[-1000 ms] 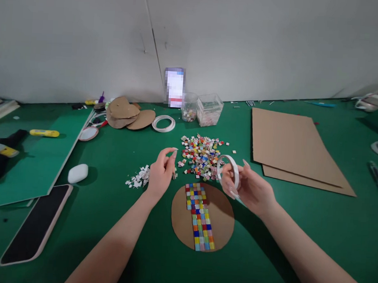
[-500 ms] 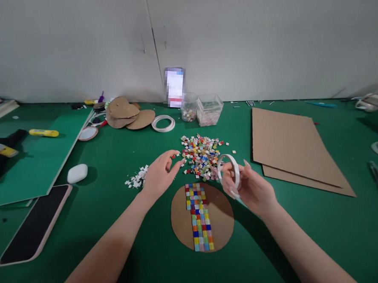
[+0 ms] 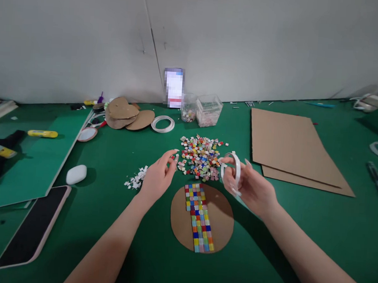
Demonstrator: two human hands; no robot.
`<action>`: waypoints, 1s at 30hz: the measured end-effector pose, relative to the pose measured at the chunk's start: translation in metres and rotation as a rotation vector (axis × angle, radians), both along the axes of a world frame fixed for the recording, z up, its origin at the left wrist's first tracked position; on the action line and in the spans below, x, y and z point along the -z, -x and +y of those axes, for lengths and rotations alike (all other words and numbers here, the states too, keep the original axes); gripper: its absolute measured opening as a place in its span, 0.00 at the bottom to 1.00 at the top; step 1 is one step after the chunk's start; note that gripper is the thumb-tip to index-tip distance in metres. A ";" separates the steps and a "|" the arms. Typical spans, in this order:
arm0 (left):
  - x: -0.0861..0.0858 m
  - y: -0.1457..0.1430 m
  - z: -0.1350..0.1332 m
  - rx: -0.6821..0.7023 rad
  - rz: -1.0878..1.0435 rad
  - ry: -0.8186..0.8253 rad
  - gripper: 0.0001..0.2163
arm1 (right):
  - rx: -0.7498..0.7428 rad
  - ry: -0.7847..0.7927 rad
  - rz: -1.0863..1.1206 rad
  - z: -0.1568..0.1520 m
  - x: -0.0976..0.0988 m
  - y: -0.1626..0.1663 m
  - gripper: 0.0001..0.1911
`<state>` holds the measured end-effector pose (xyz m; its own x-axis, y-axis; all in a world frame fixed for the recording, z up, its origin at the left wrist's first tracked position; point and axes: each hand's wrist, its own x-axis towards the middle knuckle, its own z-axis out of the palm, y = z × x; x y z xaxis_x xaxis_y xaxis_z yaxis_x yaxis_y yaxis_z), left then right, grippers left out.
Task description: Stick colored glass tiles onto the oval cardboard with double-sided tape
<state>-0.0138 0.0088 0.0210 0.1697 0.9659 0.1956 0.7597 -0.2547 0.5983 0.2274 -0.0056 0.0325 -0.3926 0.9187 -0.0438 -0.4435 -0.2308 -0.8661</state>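
"Item one, the left hand?"

"Left hand (image 3: 157,176): over the desk (image 3: 88,214), fingers bent, thumb near index, tips just beside the left edge of the pile of loose tiles (image 3: 201,157). Whether anything sat between the tips could not be told."

"Item two, the right hand?"

"Right hand (image 3: 253,188): fingers closed around one roll of white tape (image 3: 237,169), held raised on its edge, its opening turned mostly to the left, beside the pile's right edge."

"Position of the pile?"

"Between the two hands, beyond the cardboard disc (image 3: 180,220). From the left fingers it lay to the right; from the right fingers, to the left. Neither hand was clearly nearer."

"Item three, the strip?"

"Strip of coloured tiles (image 3: 201,227): one, across the middle of the disc. Long axis ran from the far rim, near the pile, to the near rim, slanting a little rightward toward the person. Sides stepped, the far part set further left. Its far end lay between the hands, nearer the person than either set of fingertips."
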 end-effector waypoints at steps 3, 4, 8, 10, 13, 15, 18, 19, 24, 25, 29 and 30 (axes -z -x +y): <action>0.000 -0.003 -0.002 0.044 0.081 -0.045 0.13 | 0.039 -0.004 0.003 0.001 0.002 -0.002 0.18; 0.000 -0.004 -0.003 0.084 0.113 -0.048 0.12 | 0.048 0.000 0.012 0.001 0.003 -0.003 0.17; 0.002 -0.011 -0.005 0.211 0.206 -0.058 0.12 | 0.077 0.024 0.114 0.003 0.007 -0.006 0.09; 0.003 -0.012 -0.005 0.217 0.230 -0.069 0.13 | 0.093 0.031 0.179 0.005 0.007 -0.008 0.12; 0.004 -0.010 -0.003 0.173 0.249 -0.077 0.13 | 0.122 0.027 0.175 0.006 0.006 -0.010 0.11; 0.004 -0.008 -0.002 0.155 0.251 -0.068 0.12 | 0.122 0.000 0.100 0.006 0.004 -0.011 0.11; 0.004 -0.009 -0.003 0.186 0.237 -0.057 0.11 | 0.098 -0.089 -0.182 0.005 0.003 -0.008 0.14; 0.005 -0.010 -0.003 0.202 0.232 -0.054 0.11 | 0.103 -0.143 -0.338 0.004 0.004 -0.005 0.14; 0.003 -0.016 -0.007 0.244 0.216 -0.039 0.10 | 0.123 -0.610 -1.138 0.000 0.023 0.008 0.16; 0.002 -0.017 -0.008 0.247 0.212 -0.038 0.10 | 0.099 -0.651 -1.214 -0.001 0.027 0.011 0.15; 0.000 -0.020 -0.010 0.271 0.213 -0.031 0.10 | 0.064 -0.702 -1.341 -0.003 0.034 0.018 0.12; 0.000 -0.021 -0.010 0.276 0.216 -0.030 0.10 | 0.059 -0.717 -1.356 -0.003 0.034 0.018 0.12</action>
<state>0.0071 -0.0012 0.0206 0.4640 0.8722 0.1549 0.7679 -0.4832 0.4205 0.2091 -0.0085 -0.0013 -0.3877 0.9142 0.1177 0.7532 0.3879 -0.5312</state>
